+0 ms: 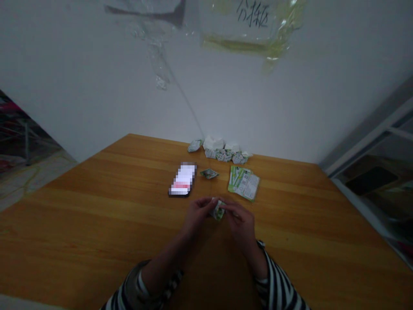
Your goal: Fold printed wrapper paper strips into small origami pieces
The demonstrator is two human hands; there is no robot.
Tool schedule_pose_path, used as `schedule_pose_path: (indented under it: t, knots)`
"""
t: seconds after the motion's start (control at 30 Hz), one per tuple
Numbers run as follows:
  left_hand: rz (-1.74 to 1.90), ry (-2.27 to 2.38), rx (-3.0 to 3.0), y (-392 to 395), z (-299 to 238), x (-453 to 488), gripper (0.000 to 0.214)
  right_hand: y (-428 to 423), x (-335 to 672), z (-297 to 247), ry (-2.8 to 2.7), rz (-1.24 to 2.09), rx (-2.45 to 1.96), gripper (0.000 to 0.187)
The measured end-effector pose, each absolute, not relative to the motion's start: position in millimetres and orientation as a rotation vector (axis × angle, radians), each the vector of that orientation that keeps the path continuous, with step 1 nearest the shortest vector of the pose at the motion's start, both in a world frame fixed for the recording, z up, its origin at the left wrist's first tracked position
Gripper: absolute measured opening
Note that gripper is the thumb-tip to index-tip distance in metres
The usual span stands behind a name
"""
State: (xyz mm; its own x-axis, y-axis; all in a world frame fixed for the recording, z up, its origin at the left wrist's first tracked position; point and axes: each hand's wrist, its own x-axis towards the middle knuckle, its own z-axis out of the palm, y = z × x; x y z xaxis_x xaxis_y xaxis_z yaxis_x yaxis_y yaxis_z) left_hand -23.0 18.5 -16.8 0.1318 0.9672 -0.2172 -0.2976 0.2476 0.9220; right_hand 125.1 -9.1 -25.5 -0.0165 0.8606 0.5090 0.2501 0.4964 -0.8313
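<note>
Over the middle of the wooden table point(80, 224), both my hands pinch one small folded piece of green-and-white printed paper point(218, 211). My left hand point(197, 215) grips its left side with closed fingers. My right hand point(240, 221) holds its right side, fingers closed too. Both sleeves are striped black and white. Just beyond the hands lies a flat stack of green-and-white printed sheets point(244, 183) and one small folded paper piece point(209, 173).
A phone point(183, 179) with a lit screen lies left of the sheets. Several folded paper pieces point(222, 150) are heaped at the table's far edge against the white wall. A clear plastic bag point(251, 26) hangs on the wall. A metal frame point(371, 137) stands at right.
</note>
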Motion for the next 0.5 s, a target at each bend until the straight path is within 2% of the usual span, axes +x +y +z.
schedule_pose_path:
  t: [0.27,0.5]
  knots:
    - [1.188,1.093,0.809,16.9,-11.7,-21.5,0.03,-5.6,121.2,-29.7,-1.398,0.854,-1.154,0.044]
    - [1.11,1.015,0.918,16.4,-12.5,-19.9,0.032,2.8,124.1,-32.0,-1.292,1.102,-1.071,0.031]
